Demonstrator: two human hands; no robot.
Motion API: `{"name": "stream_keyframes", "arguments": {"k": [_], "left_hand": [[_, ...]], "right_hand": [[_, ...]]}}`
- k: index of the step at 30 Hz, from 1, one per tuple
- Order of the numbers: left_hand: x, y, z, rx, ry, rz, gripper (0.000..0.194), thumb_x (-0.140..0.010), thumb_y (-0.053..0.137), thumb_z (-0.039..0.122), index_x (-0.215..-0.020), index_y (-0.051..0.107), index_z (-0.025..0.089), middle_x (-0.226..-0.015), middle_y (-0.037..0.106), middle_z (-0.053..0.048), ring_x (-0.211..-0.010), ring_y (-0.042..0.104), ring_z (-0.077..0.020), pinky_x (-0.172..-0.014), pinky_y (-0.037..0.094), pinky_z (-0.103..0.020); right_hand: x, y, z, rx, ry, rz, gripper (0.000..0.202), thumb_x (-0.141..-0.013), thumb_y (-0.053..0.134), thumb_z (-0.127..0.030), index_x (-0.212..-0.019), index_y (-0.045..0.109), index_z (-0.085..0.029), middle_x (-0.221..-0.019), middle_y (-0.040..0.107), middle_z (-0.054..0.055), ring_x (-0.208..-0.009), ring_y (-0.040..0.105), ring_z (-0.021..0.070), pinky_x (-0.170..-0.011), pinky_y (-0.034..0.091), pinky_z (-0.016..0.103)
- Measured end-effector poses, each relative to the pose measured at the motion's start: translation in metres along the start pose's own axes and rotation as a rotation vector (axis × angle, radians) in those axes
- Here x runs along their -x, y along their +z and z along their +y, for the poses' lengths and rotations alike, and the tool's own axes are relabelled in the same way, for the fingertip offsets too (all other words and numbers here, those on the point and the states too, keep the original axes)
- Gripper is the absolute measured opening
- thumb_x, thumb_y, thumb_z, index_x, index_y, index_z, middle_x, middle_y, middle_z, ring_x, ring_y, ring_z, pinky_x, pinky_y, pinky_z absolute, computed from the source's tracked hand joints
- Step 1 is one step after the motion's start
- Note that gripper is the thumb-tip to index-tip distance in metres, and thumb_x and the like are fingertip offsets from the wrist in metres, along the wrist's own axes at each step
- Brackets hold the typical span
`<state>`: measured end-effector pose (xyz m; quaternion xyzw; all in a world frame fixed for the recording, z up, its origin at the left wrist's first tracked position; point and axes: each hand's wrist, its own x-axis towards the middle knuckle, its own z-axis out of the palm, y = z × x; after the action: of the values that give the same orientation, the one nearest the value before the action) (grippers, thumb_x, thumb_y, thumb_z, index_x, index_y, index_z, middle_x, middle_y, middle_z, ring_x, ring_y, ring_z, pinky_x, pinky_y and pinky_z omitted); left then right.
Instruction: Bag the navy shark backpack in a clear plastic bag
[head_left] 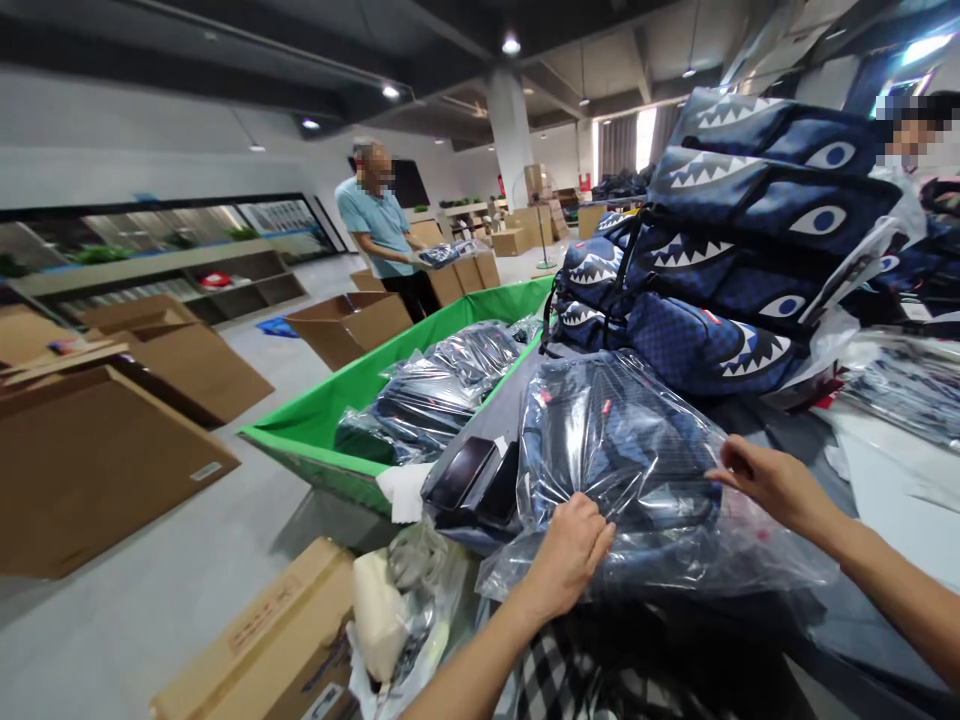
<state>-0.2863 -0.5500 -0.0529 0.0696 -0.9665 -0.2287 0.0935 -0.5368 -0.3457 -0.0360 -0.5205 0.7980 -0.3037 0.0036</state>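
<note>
A blue backpack (637, 430) lies in a clear plastic bag (574, 440) in front of me, the bag's loose end spread toward me. My left hand (574, 552) is closed on the film at the bag's near side, fingers curled in. My right hand (769, 485) pinches the film at the bag's right side, its thumb and forefinger together. Behind the bag rises a pile of dark blue backpacks (720, 250) printed with white shark teeth and eyes. Left of the bag, a dark phone-like slab (463, 472) rests on grey cloth.
A green-rimmed bin (300, 432) at left holds several bagged packs (442, 385). Cardboard boxes (105, 460) stand on the floor at left, another box (262, 630) near my left arm. A person in a light blue shirt (375, 225) stands beyond the bin. Flat plastic packets (907, 385) lie at right.
</note>
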Motion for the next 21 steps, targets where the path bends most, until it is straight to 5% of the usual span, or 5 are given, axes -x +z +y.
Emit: {"name": "stream_keyframes", "arguments": {"k": [4,10,13,16,21], "left_hand": [[-0.003,0.002,0.001,-0.059,0.000,0.001,0.043,-0.109,0.036,0.031,-0.074,0.058,0.018,-0.084,0.063,-0.004,-0.090,0.054,-0.0195,-0.082,0.042,-0.036],[0.014,-0.019,0.008,-0.182,0.113,0.019,0.035,-0.098,0.058,0.054,-0.096,0.065,0.020,-0.096,0.070,-0.004,-0.103,0.058,-0.0241,-0.106,0.042,-0.054],[0.034,-0.034,0.005,-0.295,0.087,0.121,0.034,-0.093,0.070,0.046,-0.115,0.065,0.021,-0.093,0.074,-0.003,-0.108,0.061,-0.0264,-0.120,0.021,-0.070],[0.044,-0.043,-0.002,-0.154,-0.085,0.127,0.010,-0.096,0.070,0.033,-0.099,0.069,0.024,-0.088,0.075,0.001,-0.108,0.063,-0.0231,-0.122,0.018,-0.068],[0.027,-0.046,-0.010,0.079,-0.360,0.100,0.010,-0.088,0.079,0.027,-0.080,0.073,0.024,-0.091,0.074,0.001,-0.106,0.064,-0.0206,-0.123,0.020,-0.062]], "right_hand": [[0.016,0.005,-0.037,-0.031,-0.092,-0.339,0.025,-0.090,0.067,-0.043,-0.085,0.053,-0.023,-0.078,0.063,-0.001,-0.065,0.054,0.0144,-0.063,0.035,0.027],[-0.005,0.017,-0.059,0.115,0.070,-0.623,0.040,-0.072,0.087,-0.031,-0.078,0.048,-0.022,-0.074,0.061,-0.006,-0.068,0.052,0.0154,-0.063,0.023,0.030],[-0.011,0.012,-0.056,0.120,0.087,-0.654,0.041,-0.072,0.085,-0.029,-0.078,0.046,-0.022,-0.074,0.061,-0.005,-0.071,0.054,0.0162,-0.064,0.023,0.030],[-0.012,0.012,-0.058,0.140,0.108,-0.644,0.038,-0.072,0.082,-0.028,-0.077,0.044,-0.022,-0.072,0.061,-0.004,-0.070,0.053,0.0169,-0.065,0.023,0.031],[0.017,0.021,-0.044,-0.107,0.056,-0.434,0.023,-0.074,0.073,-0.034,-0.082,0.055,-0.022,-0.079,0.063,0.000,-0.071,0.053,0.0177,-0.065,0.033,0.030]]}}
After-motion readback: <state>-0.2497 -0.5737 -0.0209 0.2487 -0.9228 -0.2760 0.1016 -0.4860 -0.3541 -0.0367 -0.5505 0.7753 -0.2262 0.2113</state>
